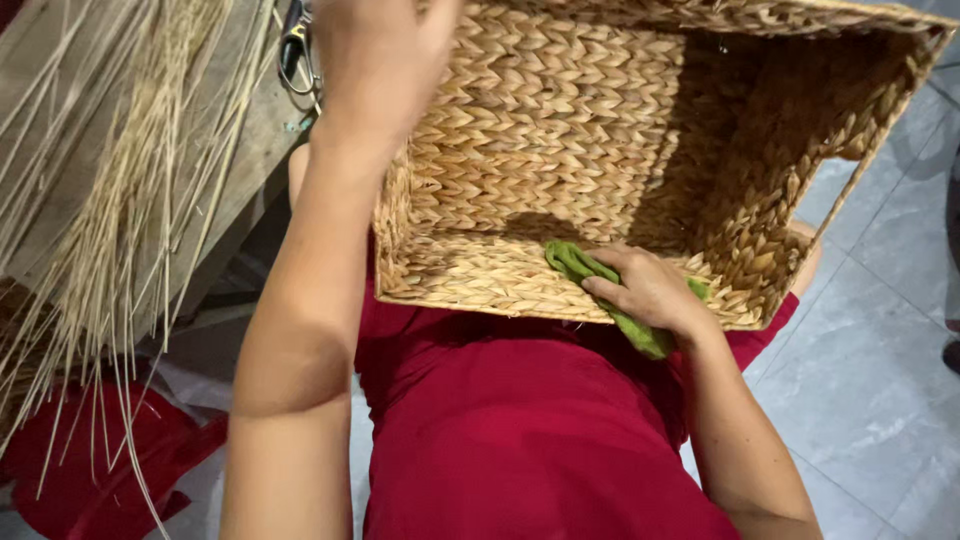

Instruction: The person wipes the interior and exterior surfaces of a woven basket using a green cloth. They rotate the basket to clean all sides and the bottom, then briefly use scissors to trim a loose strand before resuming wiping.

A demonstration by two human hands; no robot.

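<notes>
Grey floor tiles are showing under a woven basket tipped on its side; the right hand is gripping a green cloth against the basket's lower inner wall. The left hand is clasping the basket's upper left rim, its fingers hidden.

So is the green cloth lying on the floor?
No, the right hand presses the green cloth inside the woven basket.

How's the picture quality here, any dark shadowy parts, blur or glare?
Head view: soft, even light with no glare; the woven basket has a deep shadow in its far right inner corner; the left hand on the rim is close to the lens and slightly soft; the right hand and green cloth look sharp; the straw bundle is a little blurred.
</notes>
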